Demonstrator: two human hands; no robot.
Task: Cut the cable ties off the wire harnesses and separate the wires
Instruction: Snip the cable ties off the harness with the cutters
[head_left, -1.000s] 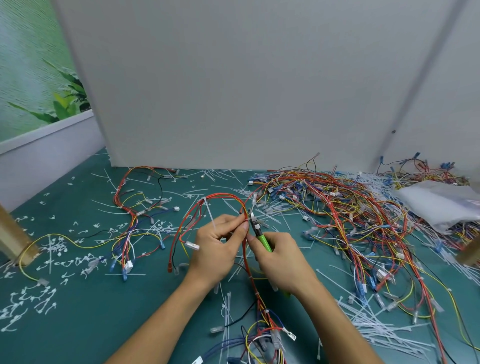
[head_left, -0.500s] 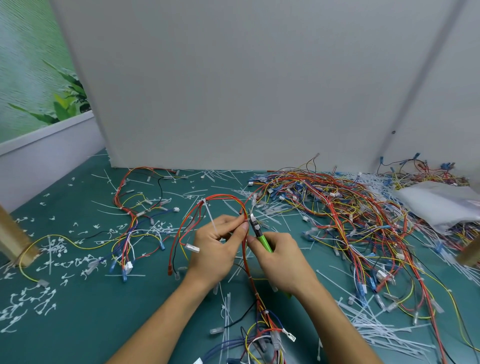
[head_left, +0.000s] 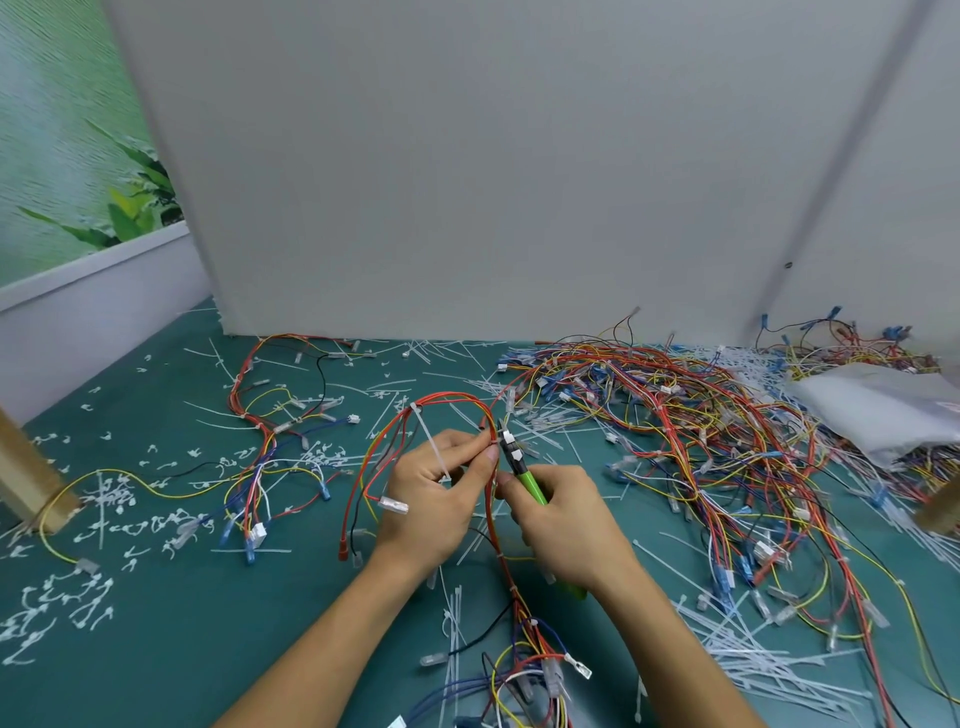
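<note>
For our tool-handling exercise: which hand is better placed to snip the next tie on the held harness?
Right. The right hand grips the green cutters, their tip beside the red wires the left hand pinches.

No writing, label, brand, number or sign can be read anywhere on the table. The crumpled plastic bag at the right edge is too blurred to show any legible print. The small white plugs on the wires and the green handle of the cutter are too small to show any lettering.
</note>
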